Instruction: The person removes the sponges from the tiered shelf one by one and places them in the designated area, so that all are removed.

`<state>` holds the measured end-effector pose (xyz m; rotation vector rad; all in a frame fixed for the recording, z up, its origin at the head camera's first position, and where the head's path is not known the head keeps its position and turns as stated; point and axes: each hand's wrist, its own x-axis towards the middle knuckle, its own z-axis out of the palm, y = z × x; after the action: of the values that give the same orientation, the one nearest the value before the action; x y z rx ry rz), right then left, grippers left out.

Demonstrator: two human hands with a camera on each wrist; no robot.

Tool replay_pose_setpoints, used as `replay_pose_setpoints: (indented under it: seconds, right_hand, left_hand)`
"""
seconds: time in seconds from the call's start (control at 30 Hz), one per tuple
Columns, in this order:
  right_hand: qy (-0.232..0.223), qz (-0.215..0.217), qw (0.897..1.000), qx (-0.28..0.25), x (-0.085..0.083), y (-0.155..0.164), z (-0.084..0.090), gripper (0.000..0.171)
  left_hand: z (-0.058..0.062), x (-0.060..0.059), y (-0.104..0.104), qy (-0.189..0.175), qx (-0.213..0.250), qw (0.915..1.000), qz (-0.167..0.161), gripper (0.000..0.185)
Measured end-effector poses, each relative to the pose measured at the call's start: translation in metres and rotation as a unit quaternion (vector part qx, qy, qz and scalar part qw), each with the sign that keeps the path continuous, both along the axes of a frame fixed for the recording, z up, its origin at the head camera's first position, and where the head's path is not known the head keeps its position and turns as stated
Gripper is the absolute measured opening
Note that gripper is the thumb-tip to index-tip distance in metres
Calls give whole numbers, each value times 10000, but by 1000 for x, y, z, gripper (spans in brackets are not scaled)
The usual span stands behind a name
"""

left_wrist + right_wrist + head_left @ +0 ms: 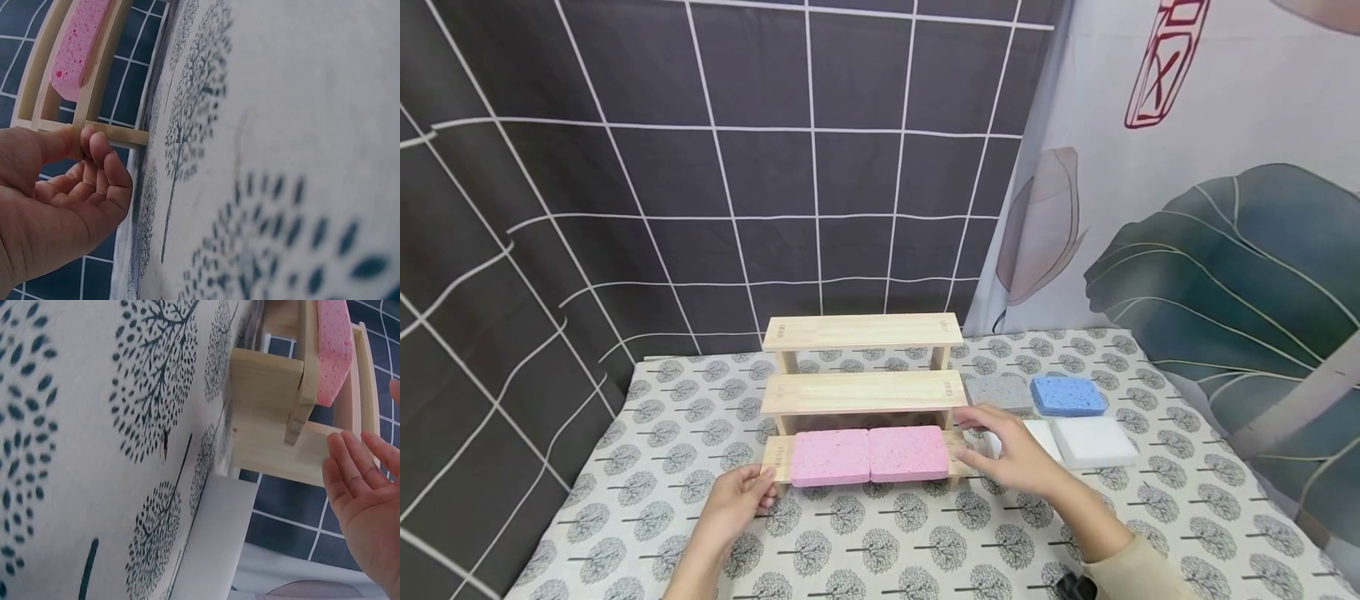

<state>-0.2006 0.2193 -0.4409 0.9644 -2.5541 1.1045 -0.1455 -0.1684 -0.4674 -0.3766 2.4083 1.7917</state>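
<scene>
A three-step wooden rack (865, 392) stands on the table. On its lowest step lie two pink sponges, the left one (830, 458) and the right one (908, 454), edge against edge. My left hand (737, 504) pinches the left end of that step between thumb and fingers; the left wrist view shows the wooden step end (94, 94) at the fingertips, below a pink sponge (78, 47). By the rack's right end is my right hand (1011, 450), fingers extended and holding nothing. In the right wrist view its fingers (350, 465) are beside the wooden side piece (281, 450).
Right of the rack lie a grey sponge (1000, 394), a blue sponge (1067, 396) and two white sponges, one (1093, 442) in plain sight and one (1041, 437) partly behind my right hand. A tree-print cloth (647, 525) covers the table; a dark gridded sheet (760, 183) hangs behind.
</scene>
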Motion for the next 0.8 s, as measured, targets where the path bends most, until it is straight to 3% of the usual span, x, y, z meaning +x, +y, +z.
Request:
replay_pose_setpoints:
  seconds: [0.2,0.43,0.57,0.8]
  right_hand:
    - [64,74,9998,144,-1,-7,-2,43]
    - [-435,31,9988,221,2,-14,-5,52]
    - [-314,-247,9978,524,3,-18,-7,57]
    - [-211,-305,9970,684,7,-22,-10,61]
  left_hand:
    - [0,-2,0,25,8,10000,12,36]
    - [1,-3,-1,44,-4,10000,25,37]
    - [1,-4,0,20,34,10000,30,35]
    - [-3,-2,0,-48,46,10000,57,35]
